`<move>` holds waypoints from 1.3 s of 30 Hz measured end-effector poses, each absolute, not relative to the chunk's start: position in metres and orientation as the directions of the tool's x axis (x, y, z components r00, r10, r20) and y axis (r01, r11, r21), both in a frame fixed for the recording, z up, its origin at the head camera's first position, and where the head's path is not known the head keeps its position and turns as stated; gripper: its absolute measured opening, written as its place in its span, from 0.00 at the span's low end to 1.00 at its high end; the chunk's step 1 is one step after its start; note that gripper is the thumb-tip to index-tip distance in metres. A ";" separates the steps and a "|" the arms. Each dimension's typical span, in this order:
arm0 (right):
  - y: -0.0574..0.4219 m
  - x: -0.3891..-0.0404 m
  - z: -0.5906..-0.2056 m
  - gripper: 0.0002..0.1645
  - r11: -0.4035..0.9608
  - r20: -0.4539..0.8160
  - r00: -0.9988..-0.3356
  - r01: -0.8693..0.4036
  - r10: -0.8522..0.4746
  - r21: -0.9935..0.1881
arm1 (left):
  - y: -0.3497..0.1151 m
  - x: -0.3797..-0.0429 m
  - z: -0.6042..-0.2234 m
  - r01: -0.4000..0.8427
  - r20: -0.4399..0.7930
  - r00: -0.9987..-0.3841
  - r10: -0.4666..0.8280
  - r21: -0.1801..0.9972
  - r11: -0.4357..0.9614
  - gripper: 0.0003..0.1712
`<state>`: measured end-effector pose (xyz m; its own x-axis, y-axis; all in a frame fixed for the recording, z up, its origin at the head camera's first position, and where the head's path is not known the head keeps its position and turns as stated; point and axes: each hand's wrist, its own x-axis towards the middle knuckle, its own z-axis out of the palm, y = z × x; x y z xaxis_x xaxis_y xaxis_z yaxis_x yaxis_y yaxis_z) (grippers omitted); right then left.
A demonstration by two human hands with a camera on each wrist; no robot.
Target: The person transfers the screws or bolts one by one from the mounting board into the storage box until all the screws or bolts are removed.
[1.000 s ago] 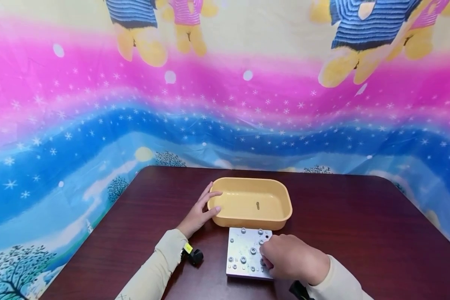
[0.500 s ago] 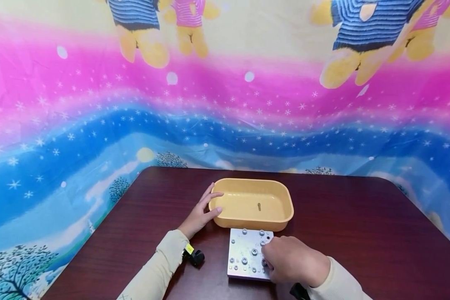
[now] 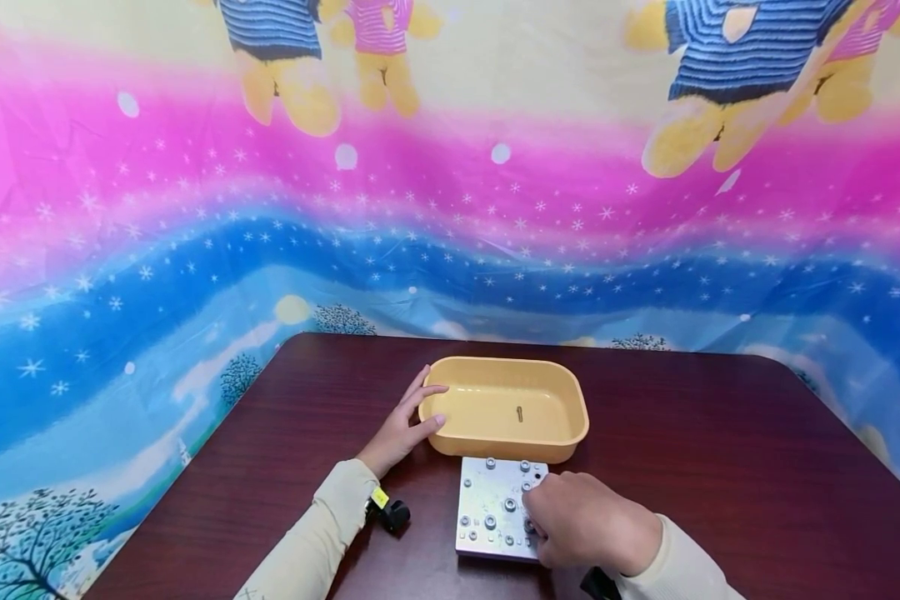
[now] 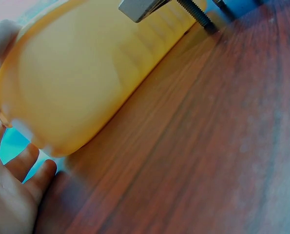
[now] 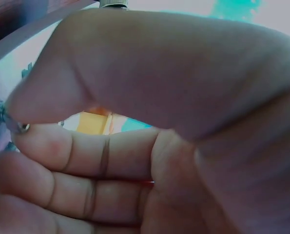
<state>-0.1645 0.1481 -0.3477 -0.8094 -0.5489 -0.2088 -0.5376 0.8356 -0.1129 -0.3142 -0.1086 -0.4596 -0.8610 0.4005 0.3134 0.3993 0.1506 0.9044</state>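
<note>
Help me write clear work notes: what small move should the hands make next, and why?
Probably a small twist of the screw with the right hand: that hand pinches it, and bare thread shows between the grip and the metal plate, so it does not look fully seated. These views alone leave the turning direction uncertain.

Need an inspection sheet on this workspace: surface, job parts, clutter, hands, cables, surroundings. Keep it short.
Surface: dark reddish-brown wood-grain table.
Job's things: silver square metal plate carrying silver socket-head bolts; beyond it, yellow rounded-rectangular tray with one small dark brass-coloured screw-like piece inside.
Clutter: nothing seen.
Hands: left hand holds the tray's left end, thumb over the rim; right hand pinches a small silver threaded screw at the plate, seating depth unclear.
Cables: nothing seen.
Surroundings: creased pink-and-blue printed backdrop behind the table.
</note>
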 end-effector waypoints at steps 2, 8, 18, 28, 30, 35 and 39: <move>0.148 -0.165 -0.347 0.19 0.841 -0.222 -0.811 -0.527 -0.541 -0.121 | -0.109 -0.314 -0.460 0.396 0.311 -0.862 0.400 0.906 0.151 0.27; 0.148 -0.166 -0.347 0.19 0.825 -0.206 -0.799 -0.547 -0.565 -0.141 | -0.109 -0.314 -0.458 0.387 0.303 -0.863 0.403 0.911 0.144 0.28; 0.151 -0.166 -0.349 0.17 0.775 -0.165 -0.763 -0.581 -0.625 -0.248 | -0.108 -0.313 -0.458 0.388 0.304 -0.863 0.403 0.910 0.147 0.27; 0.151 -0.165 -0.349 0.17 0.733 -0.107 -0.738 -0.623 -0.667 -0.273 | -0.108 -0.293 -0.428 0.373 0.274 -0.856 0.439 0.915 0.157 0.28; 0.150 -0.165 -0.349 0.17 0.733 -0.113 -0.736 -0.622 -0.667 -0.275 | -0.108 -0.293 -0.427 0.372 0.271 -0.855 0.442 0.914 0.160 0.28; 0.150 -0.165 -0.347 0.18 0.731 -0.130 -0.731 -0.619 -0.670 -0.287 | -0.108 -0.293 -0.427 0.372 0.270 -0.855 0.444 0.914 0.161 0.28; 0.151 -0.166 -0.345 0.17 0.728 -0.129 -0.728 -0.622 -0.673 -0.286 | -0.108 -0.293 -0.428 0.369 0.269 -0.856 0.442 0.916 0.159 0.28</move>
<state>-0.1661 0.1512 -0.3453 -0.7284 -0.6730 -0.1287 -0.6224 0.7284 -0.2864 -0.2928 -0.1081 -0.4276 -0.8558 0.4421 0.2685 0.3692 0.1585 0.9157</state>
